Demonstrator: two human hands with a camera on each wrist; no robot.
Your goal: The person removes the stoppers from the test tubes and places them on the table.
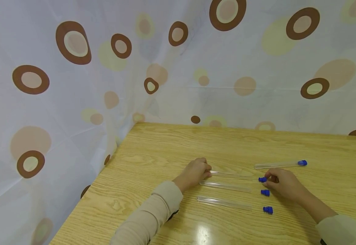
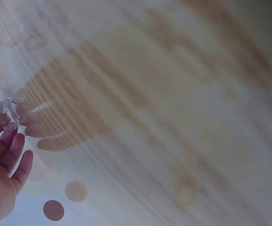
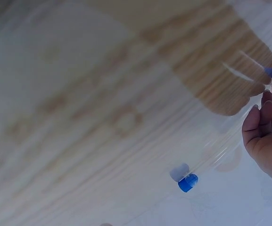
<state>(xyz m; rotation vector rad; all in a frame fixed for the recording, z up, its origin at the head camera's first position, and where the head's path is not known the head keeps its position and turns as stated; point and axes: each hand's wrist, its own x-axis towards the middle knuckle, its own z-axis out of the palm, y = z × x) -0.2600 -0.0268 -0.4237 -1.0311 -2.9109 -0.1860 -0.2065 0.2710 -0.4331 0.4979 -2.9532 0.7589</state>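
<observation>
My left hand [image 1: 194, 173] pinches the rounded end of a clear test tube [image 1: 231, 175] lying on the table; the left wrist view shows the fingertips at that end too. Two more clear test tubes, a middle one [image 1: 225, 186] and a near one [image 1: 224, 202], lie beside it, roughly parallel. To the right, my right hand [image 1: 285, 184] pinches a blue cap [image 1: 262, 179] with thumb and finger, a short gap from the tube's open end. Below it lie a second blue cap [image 1: 265, 193] and a third blue cap [image 1: 268, 210], each facing a tube.
Behind my right hand lies a test tube [image 1: 276, 165] with a blue cap fitted in its right end. The wooden table [image 1: 153, 146] has its left edge and far edge against a hanging white sheet [image 1: 83, 81] with a circle pattern.
</observation>
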